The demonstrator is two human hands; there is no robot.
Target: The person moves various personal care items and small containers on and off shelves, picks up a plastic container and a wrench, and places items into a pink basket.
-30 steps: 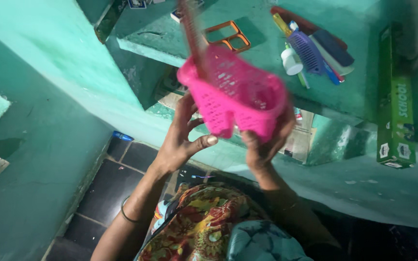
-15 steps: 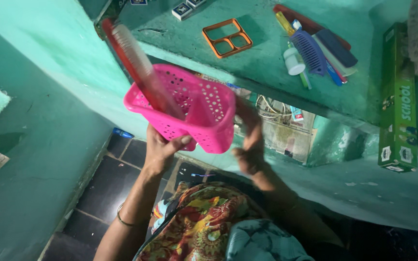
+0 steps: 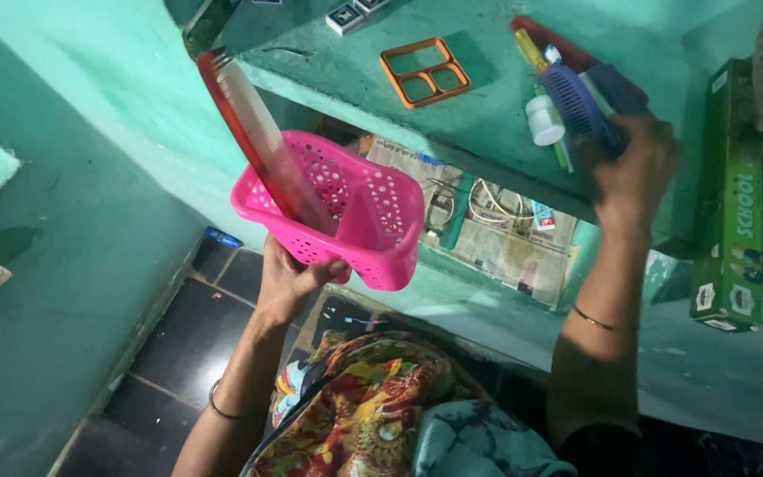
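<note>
Leftmost, left hand (image 3: 289,281) gripped pink basket (image 3: 373,221) from below, held up before green shelf (image 3: 487,115). Red comb (image 3: 253,132) stood in basket, long axis slanting, top pointing up-left. Right hand (image 3: 633,168) lay on blue comb (image 3: 576,102) among shelf items; grip unclear.

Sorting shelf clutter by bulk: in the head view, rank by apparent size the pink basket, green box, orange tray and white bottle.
1. pink basket, though nearest the camera
2. green box, close behind, so unsure
3. orange tray
4. white bottle
</note>
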